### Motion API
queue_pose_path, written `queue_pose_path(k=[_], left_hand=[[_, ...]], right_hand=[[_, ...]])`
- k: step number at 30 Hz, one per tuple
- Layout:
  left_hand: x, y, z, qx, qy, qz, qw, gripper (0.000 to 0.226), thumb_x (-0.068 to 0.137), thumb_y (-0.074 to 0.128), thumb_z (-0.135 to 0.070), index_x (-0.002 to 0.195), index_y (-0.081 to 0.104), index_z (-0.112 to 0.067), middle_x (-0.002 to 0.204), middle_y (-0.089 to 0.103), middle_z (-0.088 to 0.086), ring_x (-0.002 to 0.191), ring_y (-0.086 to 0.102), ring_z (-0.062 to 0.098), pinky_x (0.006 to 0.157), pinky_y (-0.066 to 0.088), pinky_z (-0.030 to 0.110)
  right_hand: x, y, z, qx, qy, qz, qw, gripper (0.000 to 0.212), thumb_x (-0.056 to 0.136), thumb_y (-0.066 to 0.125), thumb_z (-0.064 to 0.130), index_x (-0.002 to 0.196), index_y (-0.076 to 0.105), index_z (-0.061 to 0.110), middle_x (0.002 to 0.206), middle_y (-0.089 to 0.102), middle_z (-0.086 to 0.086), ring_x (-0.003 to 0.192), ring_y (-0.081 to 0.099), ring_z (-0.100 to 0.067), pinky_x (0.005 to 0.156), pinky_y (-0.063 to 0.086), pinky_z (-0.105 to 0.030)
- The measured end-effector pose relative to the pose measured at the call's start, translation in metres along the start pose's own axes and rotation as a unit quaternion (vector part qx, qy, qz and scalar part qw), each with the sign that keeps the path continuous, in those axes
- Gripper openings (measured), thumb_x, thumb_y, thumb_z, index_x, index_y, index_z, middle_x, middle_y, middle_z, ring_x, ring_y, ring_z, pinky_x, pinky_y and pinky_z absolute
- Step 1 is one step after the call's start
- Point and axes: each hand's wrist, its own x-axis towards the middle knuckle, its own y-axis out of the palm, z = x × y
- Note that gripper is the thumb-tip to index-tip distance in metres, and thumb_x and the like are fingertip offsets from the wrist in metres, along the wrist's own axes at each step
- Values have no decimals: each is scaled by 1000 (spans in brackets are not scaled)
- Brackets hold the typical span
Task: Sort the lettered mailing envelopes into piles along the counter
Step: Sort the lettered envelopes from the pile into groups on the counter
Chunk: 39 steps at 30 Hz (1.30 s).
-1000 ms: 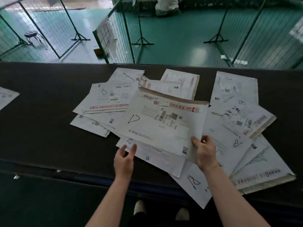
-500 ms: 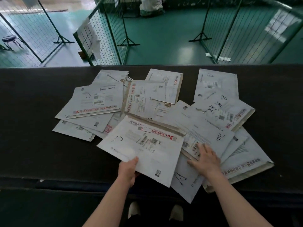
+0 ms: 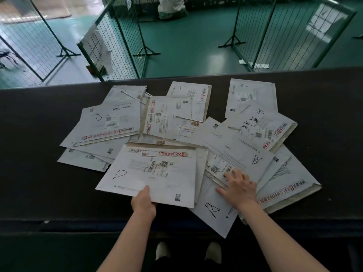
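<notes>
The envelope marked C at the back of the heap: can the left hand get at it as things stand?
Probably not yet. The left hand grips the front envelope marked D, so it is occupied. The envelope marked C lies across the heap, partly under another envelope, though its top is bare.

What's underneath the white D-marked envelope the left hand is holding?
Under the white D-marked envelope, pinched by the left hand, another envelope's brown-edged flap shows along its top and right. Anything deeper is covered.
</notes>
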Motion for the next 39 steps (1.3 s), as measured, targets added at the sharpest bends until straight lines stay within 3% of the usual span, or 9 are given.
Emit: queue_pose_path(k=[2,5,9,13,18,22,29,34,39], left_hand=[[-1,5,-3,-14,-16,29,999,39,101,54,0,139,51,-7,125,64,20,98,66,34,75,56,50],[2,11,-5,-29,-37,57,997,38,105,47,-4,142,49,-10,121,64,18,107,63,37,86,51,52],[7,16,-11,-23,-58,73,995,37,106,47,-11,143,50,-12,133,62,18,115,62,39,83,52,53],[16,21,-18,-21,-53,83,995,39,105,50,-11,143,50,-12,135,62,19,121,61,40,93,51,55],[31,16,-33,-52,-23,101,993,34,106,44,-4,139,50,-9,122,63,17,107,63,37,100,47,57],[43,-11,-52,-28,19,46,998,41,100,54,3,141,48,1,136,58,23,121,59,42,100,49,54],[48,-66,-66,24,71,2,997,43,92,61,11,135,51,11,132,60,25,115,61,42,98,50,49],[42,-75,-48,44,6,80,996,35,94,60,6,129,59,4,122,68,24,108,65,44,92,54,55],[23,-78,-54,19,-40,217,975,47,106,44,-41,134,61,-6,128,68,21,123,61,41,106,47,54]], right_hand=[[-4,5,6,2,3,-22,1000,47,94,49,65,127,56,32,138,48,-1,120,49,-22,95,43,-43],[-10,10,13,-2,-1,-46,999,32,104,43,46,121,60,25,130,53,-3,113,50,-21,90,43,-39],[-15,9,25,4,-5,-50,999,27,105,39,27,121,59,19,127,54,-4,112,51,-22,88,43,-39],[-16,2,27,21,-13,-58,998,28,108,36,29,122,56,17,124,56,-1,110,53,-20,86,45,-36],[-11,-7,27,75,-21,-113,990,22,107,43,28,110,59,13,108,63,-3,93,58,-19,75,49,-33],[-2,-23,34,142,-7,-167,976,17,106,48,25,99,55,12,93,62,-6,80,56,-20,67,48,-33],[20,-73,86,261,14,-267,928,14,101,57,16,91,56,6,86,61,-13,80,57,-29,67,42,-34],[5,-85,169,300,-63,-169,937,13,100,59,18,89,57,10,88,59,-7,76,53,-20,64,38,-29],[-26,-70,244,276,-145,26,950,21,97,57,22,78,56,14,88,62,-7,80,57,-24,69,44,-35]])
